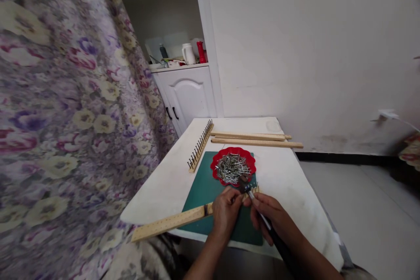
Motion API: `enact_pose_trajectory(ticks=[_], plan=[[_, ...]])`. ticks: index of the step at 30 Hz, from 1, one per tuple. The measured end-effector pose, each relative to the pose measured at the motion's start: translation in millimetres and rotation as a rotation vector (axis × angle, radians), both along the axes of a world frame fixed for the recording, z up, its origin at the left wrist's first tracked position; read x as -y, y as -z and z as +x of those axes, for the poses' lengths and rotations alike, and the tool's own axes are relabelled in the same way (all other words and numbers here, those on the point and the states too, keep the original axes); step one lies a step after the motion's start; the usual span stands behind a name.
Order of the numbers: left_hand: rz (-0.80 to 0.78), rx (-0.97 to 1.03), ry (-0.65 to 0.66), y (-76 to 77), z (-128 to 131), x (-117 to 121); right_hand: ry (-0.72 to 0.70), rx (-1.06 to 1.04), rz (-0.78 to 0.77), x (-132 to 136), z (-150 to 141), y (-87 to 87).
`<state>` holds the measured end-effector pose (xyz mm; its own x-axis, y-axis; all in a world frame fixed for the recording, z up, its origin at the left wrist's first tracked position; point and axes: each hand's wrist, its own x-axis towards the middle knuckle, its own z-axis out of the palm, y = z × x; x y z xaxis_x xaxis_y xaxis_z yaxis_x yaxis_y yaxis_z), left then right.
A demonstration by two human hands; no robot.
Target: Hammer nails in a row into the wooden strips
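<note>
Right hand (271, 214) wraps the hammer (267, 223) close to its head — likely for control. Left hand (225, 212) bunches over the wooden strip (170, 223), lower centre, probably steadying it; can't tell if fingertips pinch a nail. Red dish (214, 160) of nails (232, 167) sits mid-frame, just beyond — handy reach, presumably.

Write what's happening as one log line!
left hand: on wooden strip | right hand: holding hammer | red bowl: holds nails
</note>
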<state>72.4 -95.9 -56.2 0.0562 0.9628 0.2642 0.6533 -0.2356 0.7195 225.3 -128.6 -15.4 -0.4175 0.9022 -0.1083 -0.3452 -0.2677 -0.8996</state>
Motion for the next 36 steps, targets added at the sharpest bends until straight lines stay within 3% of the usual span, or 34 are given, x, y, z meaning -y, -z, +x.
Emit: enact_pose_trajectory(ticks=[16, 25, 36], plan=[[-0.008, -0.064, -0.014, -0.1, -1, 1, -0.031, -0.014, 0.001, 5, -1, 5.3], [0.001, -0.009, -0.011, -2.0, -1, 2, -0.016, -0.049, 0.010, 8, 5, -7.7], [0.003, -0.027, -0.003, 0.3, -1, 2, -0.030, -0.036, 0.005, 7, -4, 9.4]])
